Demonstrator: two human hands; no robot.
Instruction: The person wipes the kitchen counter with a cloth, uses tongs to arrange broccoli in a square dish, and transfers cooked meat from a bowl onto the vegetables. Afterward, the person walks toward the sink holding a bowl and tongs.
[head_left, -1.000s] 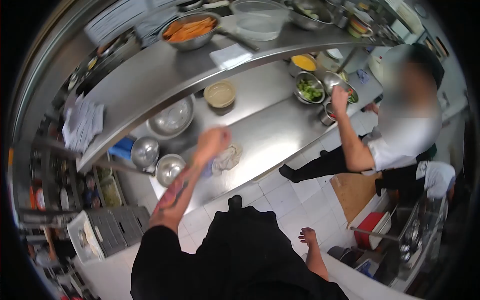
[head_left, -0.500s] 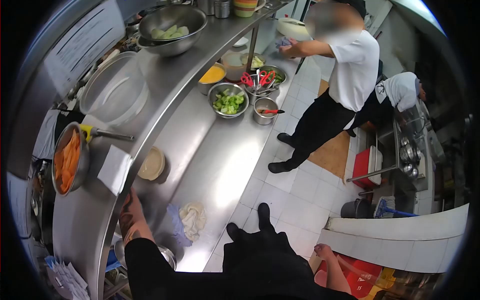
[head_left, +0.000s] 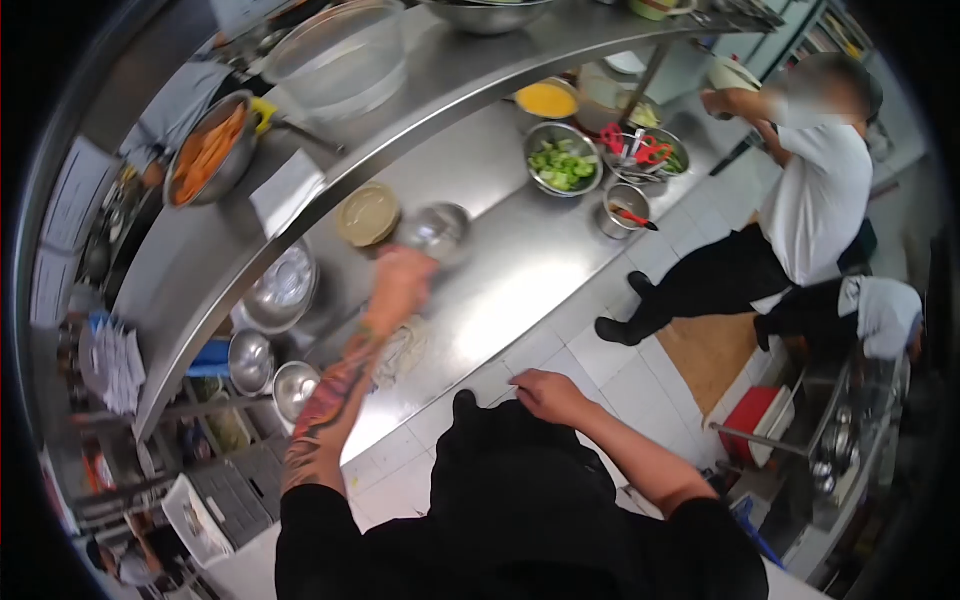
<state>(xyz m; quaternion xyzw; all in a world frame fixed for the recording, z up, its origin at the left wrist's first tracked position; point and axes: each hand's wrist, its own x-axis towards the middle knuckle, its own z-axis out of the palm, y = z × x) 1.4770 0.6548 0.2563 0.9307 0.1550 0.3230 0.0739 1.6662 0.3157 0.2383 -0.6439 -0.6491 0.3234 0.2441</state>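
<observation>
My left hand (head_left: 405,285) reaches over the steel counter, blurred by motion, its fingers closed at the near edge of a small metal bowl (head_left: 438,230). Beside that bowl sits a beige bowl (head_left: 367,214). Under my left forearm a crumpled pale cloth (head_left: 402,352) lies on the counter. Several metal bowls, among them a large one (head_left: 282,287) and a smaller one (head_left: 296,390), are to the left of this arm. My right hand (head_left: 552,398) hangs before my dark apron, fingers loosely bent and nothing visible in them.
Farther along the counter (head_left: 510,290) stand a bowl of chopped greens (head_left: 564,162), a yellow-filled container (head_left: 547,100) and a pot (head_left: 624,210). The raised shelf holds a bowl of orange strips (head_left: 210,155) and a clear tub (head_left: 345,60). A co-worker (head_left: 815,190) stands at right.
My left hand has come out from beneath the shelf edge and now has a metal bowl over the counter. My right hand has moved in front of my body. The view has turned.
</observation>
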